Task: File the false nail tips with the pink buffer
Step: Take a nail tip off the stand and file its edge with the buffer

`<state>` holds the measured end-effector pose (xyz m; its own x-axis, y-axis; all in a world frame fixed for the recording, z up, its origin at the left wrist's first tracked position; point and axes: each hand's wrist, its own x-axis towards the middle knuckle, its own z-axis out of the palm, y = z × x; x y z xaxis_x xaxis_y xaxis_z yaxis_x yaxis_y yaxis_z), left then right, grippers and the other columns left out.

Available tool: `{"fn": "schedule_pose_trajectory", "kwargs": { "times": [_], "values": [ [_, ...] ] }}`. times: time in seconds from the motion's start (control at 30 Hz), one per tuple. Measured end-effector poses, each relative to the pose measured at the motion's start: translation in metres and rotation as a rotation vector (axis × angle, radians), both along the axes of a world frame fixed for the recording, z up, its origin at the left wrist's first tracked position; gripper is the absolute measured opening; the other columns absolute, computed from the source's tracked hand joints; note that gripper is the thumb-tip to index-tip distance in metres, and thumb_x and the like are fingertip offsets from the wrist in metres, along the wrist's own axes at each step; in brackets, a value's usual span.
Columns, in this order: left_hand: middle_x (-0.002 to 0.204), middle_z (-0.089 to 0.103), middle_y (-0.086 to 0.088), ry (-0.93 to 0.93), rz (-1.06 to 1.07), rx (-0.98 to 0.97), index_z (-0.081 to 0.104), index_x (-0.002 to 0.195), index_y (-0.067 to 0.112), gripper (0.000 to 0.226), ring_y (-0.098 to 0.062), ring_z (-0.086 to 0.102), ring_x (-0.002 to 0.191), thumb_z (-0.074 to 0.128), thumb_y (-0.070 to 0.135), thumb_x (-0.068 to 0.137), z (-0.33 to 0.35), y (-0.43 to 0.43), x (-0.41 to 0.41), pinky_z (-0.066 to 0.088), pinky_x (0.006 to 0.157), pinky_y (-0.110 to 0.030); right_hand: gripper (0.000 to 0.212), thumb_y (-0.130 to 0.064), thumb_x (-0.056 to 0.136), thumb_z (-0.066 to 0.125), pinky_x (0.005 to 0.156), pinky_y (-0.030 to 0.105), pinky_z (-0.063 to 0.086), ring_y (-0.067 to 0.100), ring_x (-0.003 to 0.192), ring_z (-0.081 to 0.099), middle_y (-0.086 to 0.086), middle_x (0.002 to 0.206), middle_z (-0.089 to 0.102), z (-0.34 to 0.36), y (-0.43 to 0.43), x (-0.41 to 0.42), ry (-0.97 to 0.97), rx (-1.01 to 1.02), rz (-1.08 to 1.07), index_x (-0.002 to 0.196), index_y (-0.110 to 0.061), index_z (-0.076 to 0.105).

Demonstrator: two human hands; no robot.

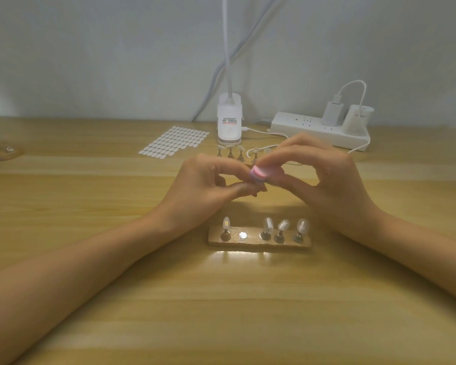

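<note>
The pink buffer (259,173), a small rounded block with a lilac edge and a paler face, is held in the air above the light wooden table (90,206), between the two hands and beyond the holder. It is pinched by the right hand (324,177): the forefinger is curled over its top and the thumb is pressed under its right end, while the other fingers (308,143) are arched loosely above. The left hand (206,183) is brought up to the buffer's left end, with its thumb and forefinger drawn into a narrow pinch there. Whether anything is gripped in that pinch cannot be told, since the spot is blurred and covered by the buffer. Nearer the person, a flat wooden holder strip (258,242) is laid on the table. Four clear false nail tips (268,224) are stood upright on it on small metal stands, and one bare silver disc (243,235) is left between the first and second. Three more small stands (230,152) are seen just behind the hands. Further back, a sheet of white oval stickers (174,142), a white lamp clip base (229,119) and a white power strip (319,129) with plugs are placed near the wall.
</note>
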<state>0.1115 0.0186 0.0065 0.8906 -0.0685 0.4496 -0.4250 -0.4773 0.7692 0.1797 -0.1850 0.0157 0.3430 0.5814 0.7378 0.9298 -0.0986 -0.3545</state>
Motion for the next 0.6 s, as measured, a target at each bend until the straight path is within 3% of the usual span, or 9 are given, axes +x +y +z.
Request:
{"fn": "schedule_pose_trajectory", "kwargs": {
  "times": [0.07,0.17,0.23,0.3,0.4,0.5,0.6],
  "values": [
    [0.085,0.079,0.005,0.005,-0.011,-0.011,0.081,0.086,0.023,0.007,-0.031,0.056,0.053,0.08,0.016,0.085,-0.0005,0.0006,-0.0003,0.049,0.051,-0.04,0.016,-0.01,0.089,0.074,0.08,0.034,0.054,0.017,0.09,0.066,0.006,0.097,0.07,-0.0005,0.0006,-0.0001,-0.021,0.003,-0.031,0.105,-0.01,0.075],
    [0.089,0.079,0.0,0.01,-0.011,-0.024,0.082,0.09,0.017,0.008,-0.053,0.066,0.075,0.081,0.021,0.084,0.0004,0.0005,-0.0003,0.054,0.063,-0.062,0.019,-0.01,0.088,0.076,0.083,0.027,0.053,0.016,0.09,0.066,0.007,0.097,0.068,-0.0007,0.0011,-0.0021,-0.049,-0.008,0.004,0.106,-0.009,0.075],
    [0.086,0.079,0.001,0.011,-0.017,-0.031,0.082,0.088,0.02,0.004,-0.04,0.065,0.063,0.082,0.019,0.084,0.0,0.0004,0.0007,0.054,0.057,-0.05,0.018,-0.009,0.088,0.075,0.081,0.028,0.053,0.015,0.089,0.065,0.006,0.097,0.069,0.0008,0.0001,-0.0009,-0.04,-0.002,-0.019,0.106,-0.01,0.074],
    [0.084,0.079,0.003,0.014,-0.016,-0.018,0.081,0.087,0.021,0.005,-0.032,0.049,0.05,0.081,0.017,0.084,0.0,0.0,0.0,0.046,0.051,-0.042,0.017,-0.009,0.088,0.074,0.081,0.028,0.053,0.013,0.089,0.064,0.005,0.097,0.069,0.0001,0.0001,-0.0011,-0.03,0.004,-0.044,0.106,-0.01,0.074],
    [0.087,0.079,0.0,0.02,-0.019,-0.016,0.082,0.089,0.016,0.006,-0.044,0.061,0.062,0.081,0.019,0.084,0.0013,0.0002,-0.0004,0.051,0.057,-0.056,0.019,-0.008,0.087,0.075,0.084,0.026,0.053,0.018,0.092,0.066,0.008,0.098,0.068,-0.001,0.0013,-0.0032,-0.042,-0.02,-0.002,0.106,-0.009,0.075],
    [0.084,0.079,0.001,0.022,-0.032,-0.028,0.081,0.087,0.02,0.003,-0.031,0.07,0.072,0.08,0.018,0.085,0.0019,-0.0009,-0.0006,0.053,0.061,-0.054,0.018,-0.008,0.088,0.074,0.081,0.036,0.055,0.021,0.091,0.067,0.009,0.098,0.07,0.0018,-0.0001,-0.0018,-0.022,-0.004,-0.033,0.105,-0.007,0.075],
    [0.08,0.077,-0.004,0.014,-0.017,-0.036,0.081,0.085,0.022,0.016,-0.034,0.057,0.06,0.082,0.037,0.08,0.0011,0.0005,-0.0007,0.048,0.059,-0.061,0.016,-0.008,0.087,0.077,0.083,0.031,0.054,0.02,0.09,0.066,0.009,0.096,0.069,-0.0003,0.0033,-0.0066,-0.082,-0.04,0.033,0.102,-0.007,0.077]
  ]
}}
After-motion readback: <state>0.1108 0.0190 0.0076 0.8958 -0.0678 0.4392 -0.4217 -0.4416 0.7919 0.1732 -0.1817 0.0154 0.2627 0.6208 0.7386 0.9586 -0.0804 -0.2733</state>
